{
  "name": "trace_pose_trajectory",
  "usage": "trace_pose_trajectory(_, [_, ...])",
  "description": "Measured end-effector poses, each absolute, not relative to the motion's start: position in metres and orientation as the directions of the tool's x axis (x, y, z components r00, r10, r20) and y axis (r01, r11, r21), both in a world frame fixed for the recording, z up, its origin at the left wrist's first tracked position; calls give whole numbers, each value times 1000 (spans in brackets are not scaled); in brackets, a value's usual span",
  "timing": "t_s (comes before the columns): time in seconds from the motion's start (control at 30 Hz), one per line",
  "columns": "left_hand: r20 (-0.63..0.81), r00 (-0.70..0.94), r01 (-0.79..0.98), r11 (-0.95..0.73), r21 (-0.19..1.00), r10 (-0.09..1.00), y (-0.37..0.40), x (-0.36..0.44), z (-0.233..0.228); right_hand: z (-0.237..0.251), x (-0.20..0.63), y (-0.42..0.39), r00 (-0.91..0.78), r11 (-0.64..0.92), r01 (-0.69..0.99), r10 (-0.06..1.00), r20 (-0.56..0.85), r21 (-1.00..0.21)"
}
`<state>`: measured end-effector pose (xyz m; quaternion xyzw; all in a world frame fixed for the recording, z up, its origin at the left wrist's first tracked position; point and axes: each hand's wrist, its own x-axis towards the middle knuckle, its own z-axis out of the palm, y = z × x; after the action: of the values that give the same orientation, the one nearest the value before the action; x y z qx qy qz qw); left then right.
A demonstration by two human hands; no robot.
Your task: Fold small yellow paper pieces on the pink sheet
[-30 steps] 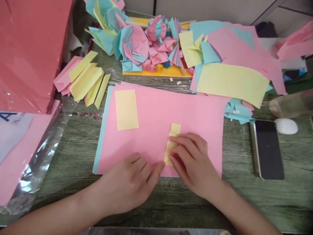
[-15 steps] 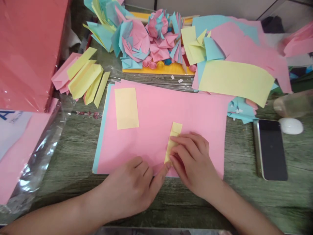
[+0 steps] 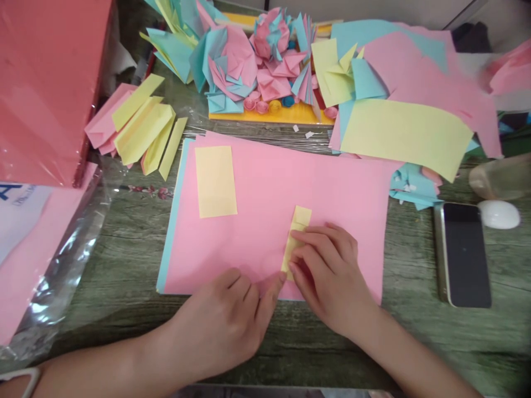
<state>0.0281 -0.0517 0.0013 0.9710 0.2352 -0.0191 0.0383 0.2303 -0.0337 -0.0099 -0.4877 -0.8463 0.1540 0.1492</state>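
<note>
A narrow folded strip of yellow paper (image 3: 302, 216) lies aslant on a pink paper sheet (image 3: 265, 182). My right hand (image 3: 329, 271) covers part of the strip, its bent fingertips and thumb pressed on it from the right. My left hand (image 3: 232, 315) has its fingers curled under, and its outstretched thumb touches the strip's lower left edge. To the upper left on the pink sheet lies a flat yellow paper rectangle (image 3: 216, 181), apart from both hands. Blue paper (image 3: 168, 243) shows beneath the pink at the left edge.
Folded yellow and pink strips (image 3: 143, 132) lie left of the sheets, near a red wrapped pack (image 3: 45, 83). Paper flowers (image 3: 271, 38) crowd the back. Loose cut paper (image 3: 406, 132) lies back right. A phone (image 3: 467, 254) and white earbud case (image 3: 499, 214) are at right.
My left thumb has shifted slightly up and left along the strip's lower edge. My right hand stays on the strip. The view has moved a little, and a white wristband now shows at lower left.
</note>
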Motion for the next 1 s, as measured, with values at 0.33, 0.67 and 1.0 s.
trace_pose_trajectory(0.33, [-91,886,462,-879,118,454,-52,29,2,-9,230,-33,-461,450,788,884,82,-421])
trace_pose_trajectory(0.67, [-13,877,476,-866,156,480,-57,31,0,-10,228,-33,-452,445,793,888,88,-417])
trace_pose_trajectory(1.0, [-15,864,494,-842,218,503,-61,33,2,-9,229,-33,-450,444,795,889,89,-413])
